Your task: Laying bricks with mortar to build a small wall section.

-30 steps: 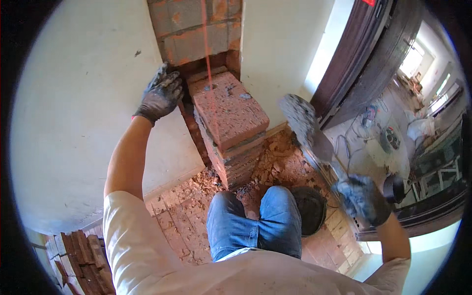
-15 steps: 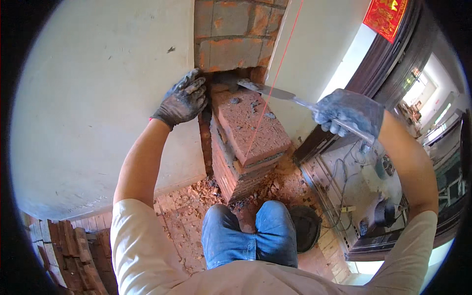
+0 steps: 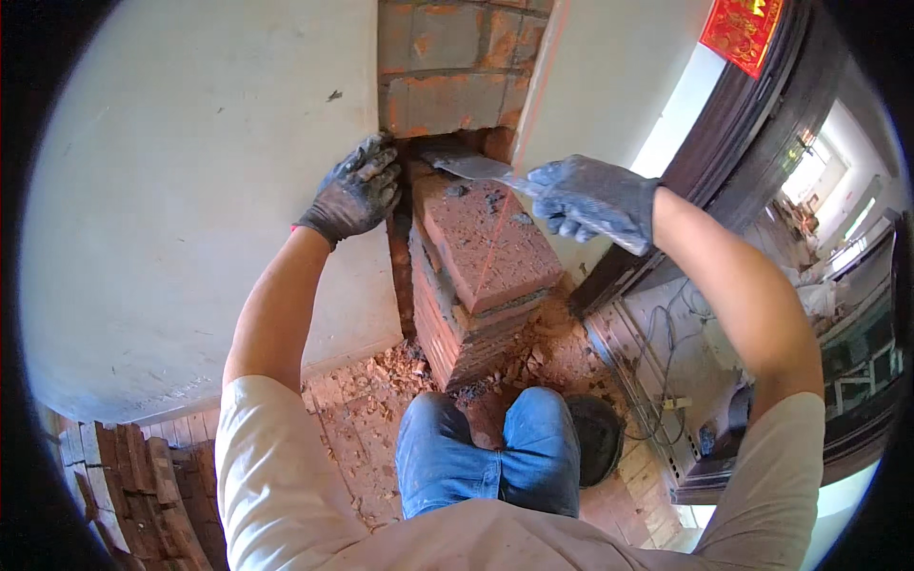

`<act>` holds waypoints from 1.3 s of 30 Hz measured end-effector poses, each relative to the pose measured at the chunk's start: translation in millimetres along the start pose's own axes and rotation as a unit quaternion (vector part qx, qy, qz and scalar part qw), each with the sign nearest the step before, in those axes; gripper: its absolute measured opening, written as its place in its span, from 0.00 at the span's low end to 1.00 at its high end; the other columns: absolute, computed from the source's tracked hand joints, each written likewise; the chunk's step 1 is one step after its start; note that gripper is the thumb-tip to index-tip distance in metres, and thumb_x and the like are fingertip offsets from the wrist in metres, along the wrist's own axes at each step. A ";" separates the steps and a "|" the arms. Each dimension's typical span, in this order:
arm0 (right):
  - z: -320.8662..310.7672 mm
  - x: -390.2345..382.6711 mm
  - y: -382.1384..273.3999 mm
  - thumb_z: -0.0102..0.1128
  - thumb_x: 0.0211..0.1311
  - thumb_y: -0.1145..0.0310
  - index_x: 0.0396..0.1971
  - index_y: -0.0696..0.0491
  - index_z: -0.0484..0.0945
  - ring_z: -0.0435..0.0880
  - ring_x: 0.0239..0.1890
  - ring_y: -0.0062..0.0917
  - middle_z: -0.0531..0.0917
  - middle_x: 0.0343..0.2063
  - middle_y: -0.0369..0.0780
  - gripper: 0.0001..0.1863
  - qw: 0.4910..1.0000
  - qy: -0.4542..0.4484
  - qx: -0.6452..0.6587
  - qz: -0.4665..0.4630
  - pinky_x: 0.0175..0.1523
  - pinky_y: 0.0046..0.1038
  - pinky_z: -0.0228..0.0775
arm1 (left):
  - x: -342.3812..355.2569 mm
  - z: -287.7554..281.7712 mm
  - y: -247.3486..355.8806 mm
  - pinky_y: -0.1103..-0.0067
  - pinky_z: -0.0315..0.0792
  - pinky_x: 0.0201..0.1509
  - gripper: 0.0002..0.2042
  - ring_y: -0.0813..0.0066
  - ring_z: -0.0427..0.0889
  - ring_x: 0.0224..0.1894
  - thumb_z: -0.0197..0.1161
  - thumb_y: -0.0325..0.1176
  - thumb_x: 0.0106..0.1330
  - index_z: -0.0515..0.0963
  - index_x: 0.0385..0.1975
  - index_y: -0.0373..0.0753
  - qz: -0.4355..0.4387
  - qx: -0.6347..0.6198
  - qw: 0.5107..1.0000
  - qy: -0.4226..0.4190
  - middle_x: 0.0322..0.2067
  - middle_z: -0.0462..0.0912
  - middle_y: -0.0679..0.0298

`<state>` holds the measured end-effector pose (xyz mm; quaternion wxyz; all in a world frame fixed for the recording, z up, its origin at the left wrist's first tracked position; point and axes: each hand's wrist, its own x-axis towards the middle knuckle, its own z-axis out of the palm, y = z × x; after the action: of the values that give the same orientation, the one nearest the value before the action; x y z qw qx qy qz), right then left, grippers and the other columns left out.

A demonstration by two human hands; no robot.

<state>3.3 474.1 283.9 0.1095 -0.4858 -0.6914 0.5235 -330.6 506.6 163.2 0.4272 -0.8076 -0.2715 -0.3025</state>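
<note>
My gloved left hand [image 3: 359, 186] is closed on the white wall's edge at the left side of the recess. My gloved right hand [image 3: 590, 205] grips the handle of a trowel whose blade [image 3: 473, 167] reaches across the back of the brick stack into the dark gap [image 3: 495, 141] beneath old brickwork [image 3: 447, 100]. Part of the blade's tip is hidden in shadow. The stack's reddish top slab [image 3: 476, 257] carries small lumps of grey mortar [image 3: 457, 188], and grey mortar shows in the seams below it. A thin red line runs down over the slab.
A dark bucket [image 3: 595, 438] is beside my right knee. Loose bricks [image 3: 133, 476] are piled at lower left, and rubble [image 3: 381, 371] lies around the stack's base. At right are a dark doorframe [image 3: 714, 133] with a red banner [image 3: 738, 33] and cables [image 3: 666, 343] on the floor beyond.
My right hand and trowel swung up from the right side to the gap, shedding the mortar load seen earlier, then moved further leftward. My left hand stays at the wall edge.
</note>
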 end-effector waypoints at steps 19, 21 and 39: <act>-6.9 -45.8 32.5 0.52 0.66 0.55 0.47 0.50 0.71 0.77 0.19 0.17 0.77 0.24 0.33 0.17 0.973 -0.086 0.202 0.071 0.15 0.17 0.71 | -12.3 1.9 -3.1 0.58 0.61 0.65 0.12 0.61 0.73 0.54 0.62 0.34 0.47 0.81 0.32 0.41 -0.010 -0.011 0.999 -0.037 0.40 0.81 0.61; 7.3 -42.4 30.1 0.51 0.66 0.55 0.46 0.51 0.72 0.77 0.19 0.18 0.77 0.24 0.34 0.17 0.987 -0.026 0.152 0.050 0.15 0.17 0.71 | -10.4 3.8 -0.2 0.58 0.61 0.65 0.12 0.60 0.73 0.54 0.63 0.34 0.47 0.81 0.32 0.40 -0.021 -0.015 0.999 -0.019 0.40 0.81 0.60; 10.8 -19.8 50.1 0.50 0.66 0.57 0.42 0.52 0.73 0.74 0.14 0.15 0.76 0.20 0.32 0.14 0.996 0.068 0.049 -0.004 0.13 0.15 0.67 | -5.3 0.8 -2.3 0.60 0.62 0.64 0.11 0.60 0.73 0.55 0.63 0.34 0.47 0.82 0.32 0.41 0.000 0.014 0.998 -0.053 0.41 0.81 0.61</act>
<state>34.1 450.9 244.7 0.1822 -0.5115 -0.6580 0.5217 -335.6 507.5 160.3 0.4235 -0.8167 -0.2976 -0.2552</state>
